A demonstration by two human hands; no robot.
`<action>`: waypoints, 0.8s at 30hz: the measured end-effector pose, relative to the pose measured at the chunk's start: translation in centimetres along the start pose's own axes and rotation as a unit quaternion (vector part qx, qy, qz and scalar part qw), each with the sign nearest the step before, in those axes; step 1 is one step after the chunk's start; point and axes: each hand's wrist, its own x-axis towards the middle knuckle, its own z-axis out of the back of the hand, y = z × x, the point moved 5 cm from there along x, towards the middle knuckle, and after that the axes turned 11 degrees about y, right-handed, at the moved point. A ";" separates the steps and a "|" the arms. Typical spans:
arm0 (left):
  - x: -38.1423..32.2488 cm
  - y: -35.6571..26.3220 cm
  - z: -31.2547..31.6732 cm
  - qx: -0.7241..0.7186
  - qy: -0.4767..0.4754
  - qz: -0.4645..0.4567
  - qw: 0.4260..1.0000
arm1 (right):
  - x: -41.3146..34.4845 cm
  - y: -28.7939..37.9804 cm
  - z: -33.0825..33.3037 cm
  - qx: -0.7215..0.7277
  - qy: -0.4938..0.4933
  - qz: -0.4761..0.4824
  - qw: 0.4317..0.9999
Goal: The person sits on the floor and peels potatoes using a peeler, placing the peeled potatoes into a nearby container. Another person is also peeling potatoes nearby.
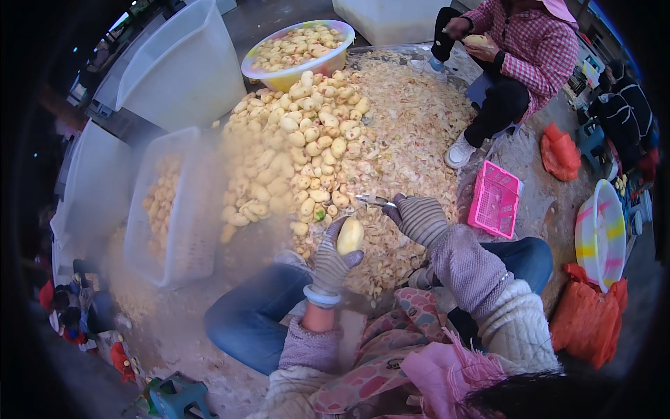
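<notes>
My left hand [335, 259], in a striped glove, holds a pale peeled potato [350, 236] upright between thumb and fingers. To its right, my right hand [419, 217], gloved alike, grips the handle of a metal peeler or knife [374, 200]; its exact kind cannot be told. The tool's tip points left, apart from the potato. Just beyond my hands lies a large heap of peeled potatoes [314, 136], some with reddish spots. Thin peelings [413, 120] cover the ground beside the heap and beneath my hands. A haze blurs the heap's left part.
A plastic basin [335, 55] of potatoes stands behind the heap, near large white tubs [183, 68]. On the left is a white crate [193, 209] with potatoes. A co-worker [534, 57] sits at upper right, holding a potato. A pink basket [473, 209] and red bags [589, 319] lie right.
</notes>
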 end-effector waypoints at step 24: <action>-0.8 -0.5 -0.6 -0.158 -0.005 -0.049 0.986 | -1.0 -0.8 -1.8 0.056 -0.032 -0.029 0.997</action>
